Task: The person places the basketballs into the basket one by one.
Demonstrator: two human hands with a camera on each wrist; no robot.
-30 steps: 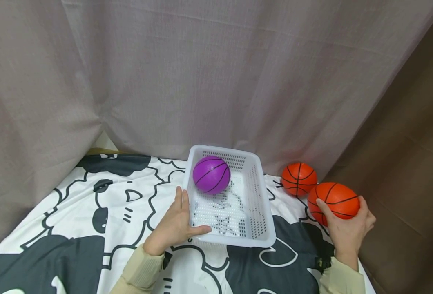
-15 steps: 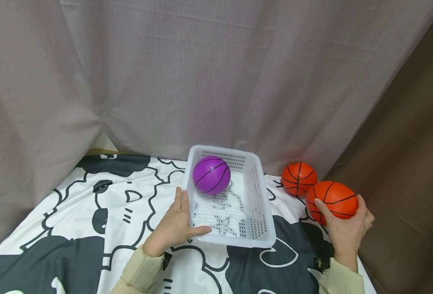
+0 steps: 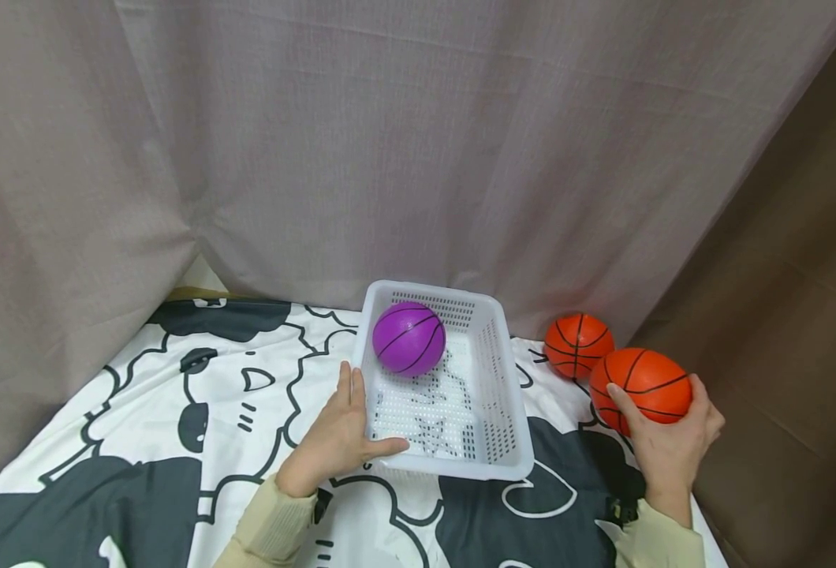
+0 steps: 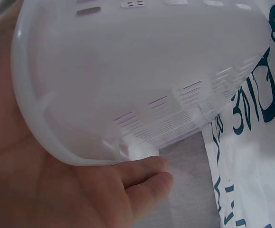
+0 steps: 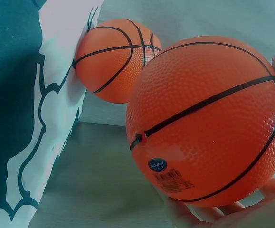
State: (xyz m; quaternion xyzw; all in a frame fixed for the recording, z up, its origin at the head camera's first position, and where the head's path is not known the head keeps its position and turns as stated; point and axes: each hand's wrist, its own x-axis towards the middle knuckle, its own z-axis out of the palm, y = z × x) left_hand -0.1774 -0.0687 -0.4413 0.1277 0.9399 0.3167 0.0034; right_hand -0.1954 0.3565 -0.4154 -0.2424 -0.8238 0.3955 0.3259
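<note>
A white plastic basket with slotted sides stands in the middle of the head view, and a purple toy basketball lies in its far left part. My left hand rests against the basket's near left corner, two fingers straight along the side and the thumb spread along the front rim. Its palm meets the rim in the left wrist view. On the right, my right hand grips a large orange toy basketball between thumb and fingers. A smaller orange basketball sits just behind and left of it.
A black-and-white cartoon-print cloth covers the surface under everything. Grey-beige curtain fabric hangs along the back, and a darker brown curtain borders the right side.
My right hand has shifted very slightly left and up with the large orange basketball. My left hand, the basket and the other balls look the same.
</note>
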